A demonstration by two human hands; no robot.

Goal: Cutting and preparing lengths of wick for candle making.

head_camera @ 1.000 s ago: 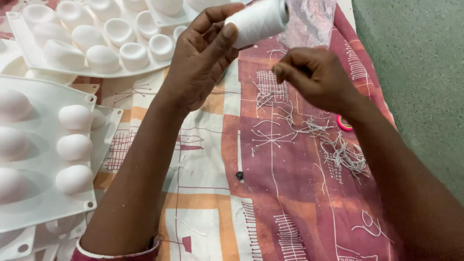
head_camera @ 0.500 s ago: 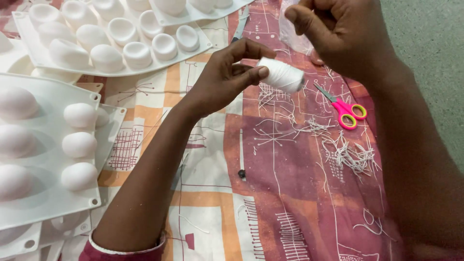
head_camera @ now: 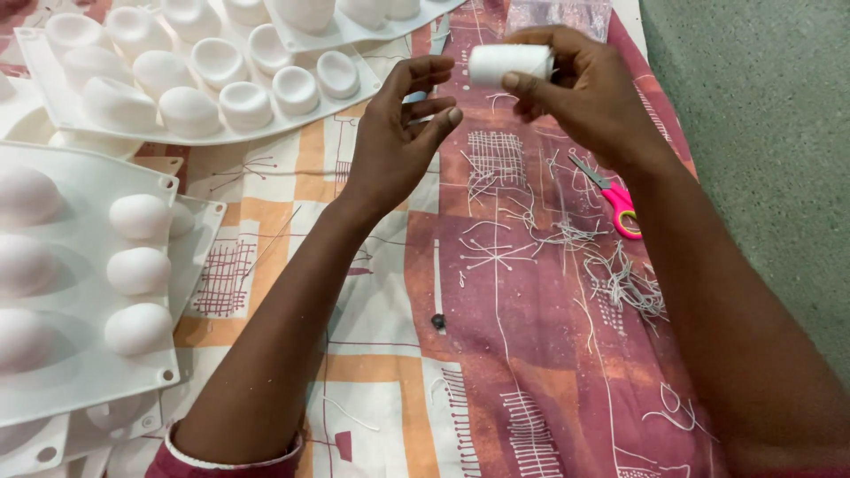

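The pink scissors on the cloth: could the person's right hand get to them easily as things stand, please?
Probably yes, once it is free. The scissors lie in the open on the patterned cloth, just below the right hand, with only loose thread scraps nearby. That hand is holding the white thread spool now.

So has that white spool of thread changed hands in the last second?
Yes. The white spool was in the left hand; now the right hand holds it, nearer the scissors.
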